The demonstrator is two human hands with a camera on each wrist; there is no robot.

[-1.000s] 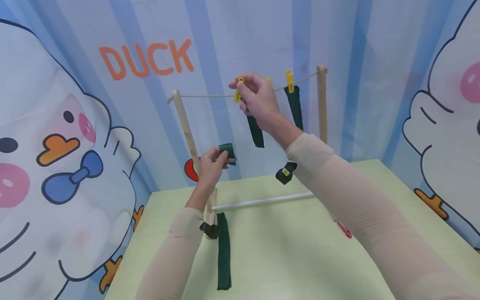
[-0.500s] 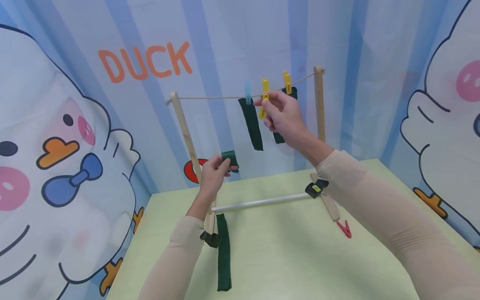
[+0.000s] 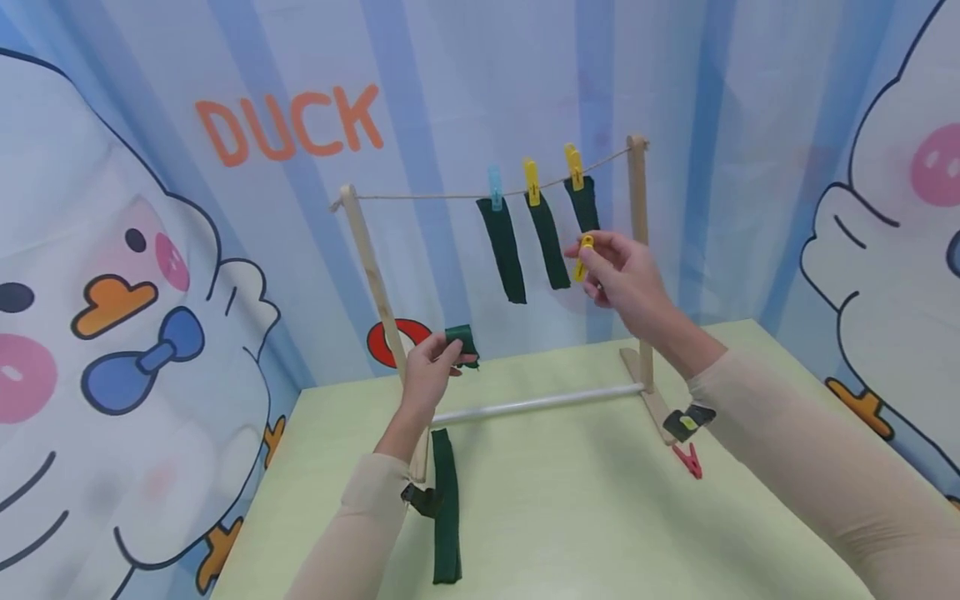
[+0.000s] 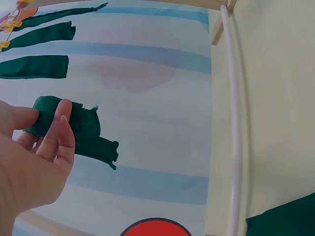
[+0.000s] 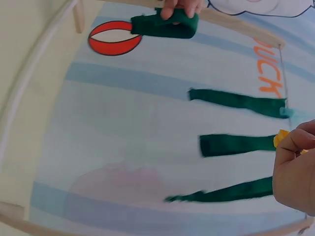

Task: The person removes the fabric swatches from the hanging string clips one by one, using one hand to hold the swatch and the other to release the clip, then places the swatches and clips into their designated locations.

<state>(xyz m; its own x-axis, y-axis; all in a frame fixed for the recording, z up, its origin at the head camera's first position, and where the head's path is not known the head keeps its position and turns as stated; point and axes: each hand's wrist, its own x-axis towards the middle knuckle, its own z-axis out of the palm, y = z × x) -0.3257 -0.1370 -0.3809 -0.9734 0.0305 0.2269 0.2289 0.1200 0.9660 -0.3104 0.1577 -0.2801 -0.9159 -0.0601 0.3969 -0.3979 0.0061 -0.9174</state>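
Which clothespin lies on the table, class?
The red clothespin, on the table by the frame. The light-blue clothespin and two yellow clothespins are clipped to the line; the right hand pinches another yellow clothespin.

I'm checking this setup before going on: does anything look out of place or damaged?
The red clothespin looks stray: it lies on the table beside the rack's foot, while three others hold strips on the line. The green cloth in the left hand has a ragged end, possibly frayed.
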